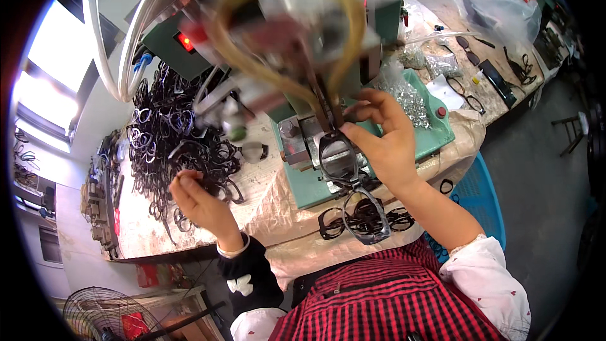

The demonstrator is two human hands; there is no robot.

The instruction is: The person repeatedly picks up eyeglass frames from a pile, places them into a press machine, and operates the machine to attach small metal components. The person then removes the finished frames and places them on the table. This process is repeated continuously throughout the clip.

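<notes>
Across the counter [137, 235], a frame heap [170, 129] seemingly waits; the right hand [390, 144] grasps one spectacle frame [338, 159] mid-job; left hand [202, 207], can't tell.

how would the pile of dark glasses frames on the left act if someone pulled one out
The pile of dark glasses frames would probably snag, since its thin parts lie crisscrossed. Each one should be light, given its slim, open build. Being loosely heaped, they might also shift or spill.
</notes>
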